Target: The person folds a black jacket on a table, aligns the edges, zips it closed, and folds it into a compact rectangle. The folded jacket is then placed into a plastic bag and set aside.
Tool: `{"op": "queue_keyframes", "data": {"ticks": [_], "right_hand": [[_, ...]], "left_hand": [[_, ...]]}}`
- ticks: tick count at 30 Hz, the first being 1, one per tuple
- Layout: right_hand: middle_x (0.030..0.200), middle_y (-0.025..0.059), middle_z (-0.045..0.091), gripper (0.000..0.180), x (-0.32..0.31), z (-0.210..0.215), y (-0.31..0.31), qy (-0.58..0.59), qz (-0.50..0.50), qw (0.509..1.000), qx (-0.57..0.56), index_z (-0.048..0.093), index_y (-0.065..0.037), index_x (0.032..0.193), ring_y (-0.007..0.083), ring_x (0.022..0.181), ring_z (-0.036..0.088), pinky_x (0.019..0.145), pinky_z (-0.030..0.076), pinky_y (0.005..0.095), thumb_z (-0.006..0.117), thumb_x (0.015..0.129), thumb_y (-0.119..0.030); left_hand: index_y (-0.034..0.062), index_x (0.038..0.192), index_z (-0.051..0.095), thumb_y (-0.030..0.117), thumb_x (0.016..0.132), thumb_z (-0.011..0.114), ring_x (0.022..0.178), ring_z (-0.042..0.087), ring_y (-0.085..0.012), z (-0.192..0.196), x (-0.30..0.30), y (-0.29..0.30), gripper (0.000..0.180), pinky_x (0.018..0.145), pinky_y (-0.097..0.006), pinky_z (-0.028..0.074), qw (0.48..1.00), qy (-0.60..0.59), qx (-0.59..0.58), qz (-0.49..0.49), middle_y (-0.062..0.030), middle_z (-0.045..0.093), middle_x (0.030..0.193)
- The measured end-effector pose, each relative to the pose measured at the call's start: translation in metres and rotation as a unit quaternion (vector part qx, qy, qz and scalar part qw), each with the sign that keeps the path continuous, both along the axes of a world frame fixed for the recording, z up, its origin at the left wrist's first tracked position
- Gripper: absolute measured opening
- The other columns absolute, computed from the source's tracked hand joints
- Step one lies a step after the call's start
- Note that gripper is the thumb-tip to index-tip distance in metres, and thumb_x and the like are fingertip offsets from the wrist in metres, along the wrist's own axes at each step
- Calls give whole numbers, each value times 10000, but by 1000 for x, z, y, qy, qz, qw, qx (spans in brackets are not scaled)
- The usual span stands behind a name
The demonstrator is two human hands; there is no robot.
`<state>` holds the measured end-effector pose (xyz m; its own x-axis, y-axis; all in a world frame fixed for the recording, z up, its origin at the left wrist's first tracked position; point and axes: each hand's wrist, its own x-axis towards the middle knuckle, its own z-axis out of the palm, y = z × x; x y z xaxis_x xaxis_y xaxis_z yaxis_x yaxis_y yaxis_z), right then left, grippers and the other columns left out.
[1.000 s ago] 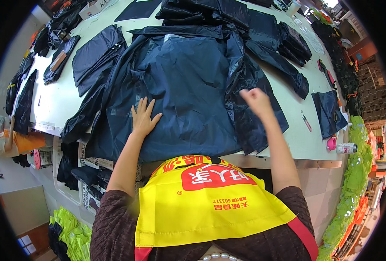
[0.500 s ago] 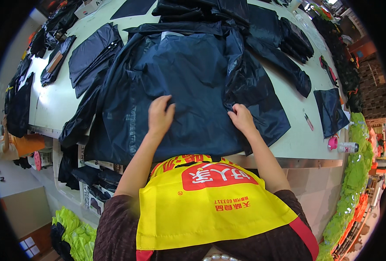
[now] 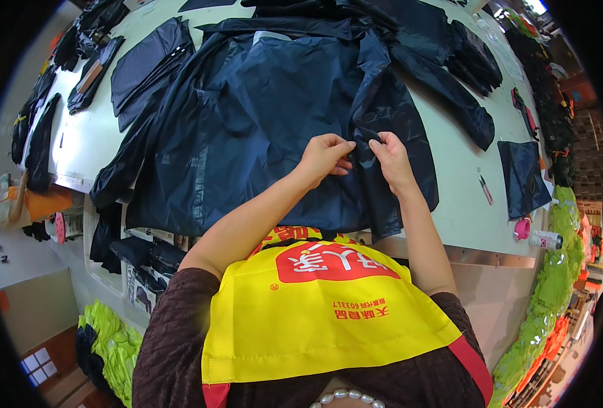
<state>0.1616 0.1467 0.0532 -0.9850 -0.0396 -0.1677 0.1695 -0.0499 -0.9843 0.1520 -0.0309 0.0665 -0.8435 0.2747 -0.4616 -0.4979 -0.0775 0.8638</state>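
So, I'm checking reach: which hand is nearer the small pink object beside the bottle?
Right. The right hand is at the dark garment, left of the small pink object; the left hand is also at the garment, farther left.

Before us, a jacket (image 3: 267,122) lies on the tabletop (image 3: 461,180), folded garments (image 3: 148,68) to its left, a bottle (image 3: 545,239) right.

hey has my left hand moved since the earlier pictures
Yes. Your left hand has moved right across the dark garment, nearer the small pink object on the table, and is now close to your right hand.
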Motion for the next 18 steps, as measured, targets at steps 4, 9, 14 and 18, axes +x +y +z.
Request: {"op": "queue_keyframes", "data": {"ticks": [4, 9, 14, 18], "right_hand": [[815, 64, 599, 242, 10, 22, -5, 241, -45, 849, 468, 553, -48, 1062, 201, 735, 588, 681, 477, 294, 626, 841, -117], [827, 128, 613, 156, 18, 48, -21, 278, 103, 859, 417, 604, -27, 909, 286, 728, 611, 647, 496, 367, 649, 802, -131], [782, 144, 623, 148, 10, 37, -23, 183, 107, 885, 415, 604, -33, 898, 305, 723, 620, 659, 496, 371, 632, 777, -115], [715, 147, 611, 137, 10, 30, -15, 127, 95, 915, 370, 594, -17, 883, 266, 677, 624, 642, 489, 346, 590, 759, -74]], "left_hand": [[34, 833, 615, 242, 850, 655, 623, 641, -138, -7, 2, -6, 213, 554, -229, 527, 1000, -14, 5, 21, -42, 596, 715], [70, 820, 617, 248, 843, 631, 633, 650, -133, 7, 3, -1, 180, 582, -231, 536, 999, -43, 2, 10, -58, 638, 746], [53, 838, 634, 201, 808, 580, 654, 662, -178, 10, 4, 6, 161, 594, -270, 546, 995, -89, -7, 51, -77, 658, 775], [48, 846, 639, 210, 798, 562, 692, 673, -188, 7, 6, 12, 185, 584, -258, 534, 995, -95, -29, 15, -96, 675, 828]]}}
